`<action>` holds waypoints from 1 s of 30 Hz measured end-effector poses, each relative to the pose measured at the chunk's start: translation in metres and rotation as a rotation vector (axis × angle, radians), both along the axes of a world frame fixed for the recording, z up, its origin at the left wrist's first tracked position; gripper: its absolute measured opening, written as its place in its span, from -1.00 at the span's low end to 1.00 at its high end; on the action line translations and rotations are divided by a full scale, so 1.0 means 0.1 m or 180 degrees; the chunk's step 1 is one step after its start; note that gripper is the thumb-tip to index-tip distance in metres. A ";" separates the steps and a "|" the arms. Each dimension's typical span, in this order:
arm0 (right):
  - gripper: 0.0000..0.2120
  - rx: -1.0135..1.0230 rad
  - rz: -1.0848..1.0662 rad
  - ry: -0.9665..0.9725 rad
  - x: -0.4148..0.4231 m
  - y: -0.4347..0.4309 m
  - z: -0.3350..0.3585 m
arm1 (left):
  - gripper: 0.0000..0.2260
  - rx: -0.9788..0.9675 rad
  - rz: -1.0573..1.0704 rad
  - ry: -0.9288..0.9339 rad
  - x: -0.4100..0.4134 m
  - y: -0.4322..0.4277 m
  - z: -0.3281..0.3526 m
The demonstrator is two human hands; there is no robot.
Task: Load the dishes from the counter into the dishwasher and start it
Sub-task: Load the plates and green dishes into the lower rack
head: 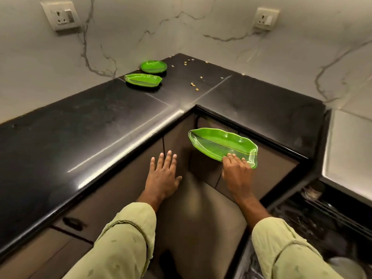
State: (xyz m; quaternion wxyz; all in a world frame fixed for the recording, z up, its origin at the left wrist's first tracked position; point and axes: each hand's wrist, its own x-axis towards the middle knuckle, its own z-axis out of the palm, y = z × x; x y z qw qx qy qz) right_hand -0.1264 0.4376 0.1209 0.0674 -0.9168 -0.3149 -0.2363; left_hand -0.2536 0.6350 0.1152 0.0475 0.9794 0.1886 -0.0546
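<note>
My R fingers (234,159) grip leaf dish (217,141); L fingers (168,159) spread, empty. Round dish (153,66), 2nd leaf dish (143,79) far ahead.

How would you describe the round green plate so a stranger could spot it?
Follow the black counter to its far corner, where the marble walls meet. Two green dishes lie there; the round plate is the one nearer the corner. Its neighbour, the leaf dish, is long and pointed, while this one is a circle.
</note>
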 end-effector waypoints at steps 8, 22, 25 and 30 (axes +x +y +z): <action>-0.75 -0.0377 -0.0568 0.0372 -0.73 -1.14 -0.15 | -0.30 -0.0171 -0.0574 0.0205 -0.32 -0.90 -0.15; -0.64 -0.0450 -0.1567 0.0812 -1.64 -2.27 -0.34 | -0.31 -0.0228 -0.1665 0.0443 -0.44 -1.97 -0.45; -0.66 -0.0377 -0.1757 0.0965 -1.69 -2.46 -0.42 | -0.32 -0.0180 -0.1818 0.0441 -0.35 -2.14 -0.45; -0.71 -0.0326 -0.1952 0.1266 -1.65 -2.75 -0.59 | -0.31 -0.0116 -0.2029 0.0602 -0.08 -2.48 -0.52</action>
